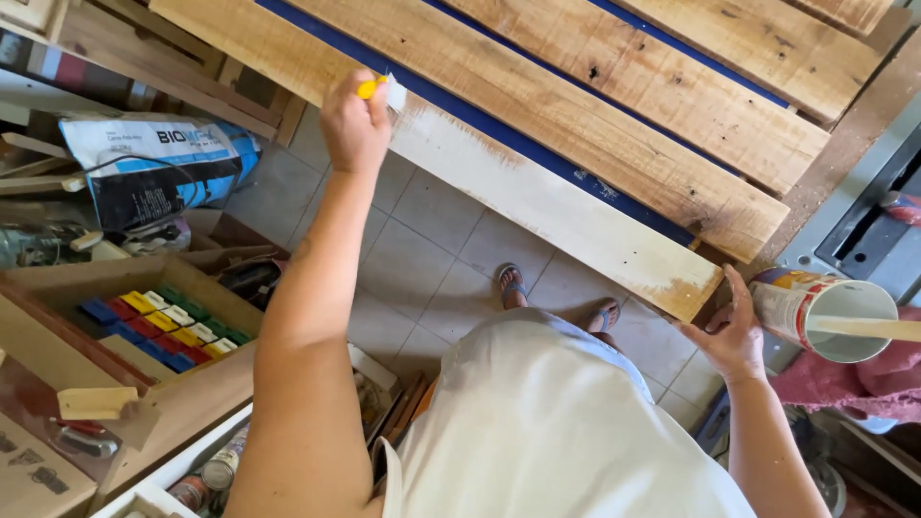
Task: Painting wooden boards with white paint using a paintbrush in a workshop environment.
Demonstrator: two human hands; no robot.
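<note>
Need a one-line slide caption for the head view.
Left hand brushes white paint onto the nearest plank with a yellow-handled brush; right hand steadies a paint can.

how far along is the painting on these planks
Done: most of the near plank is whitewashed. In hand: the left hand works a yellow brush at the paint's edge; the right hand steadies the paint can. Left: that plank's bare end and the other planks.
</note>
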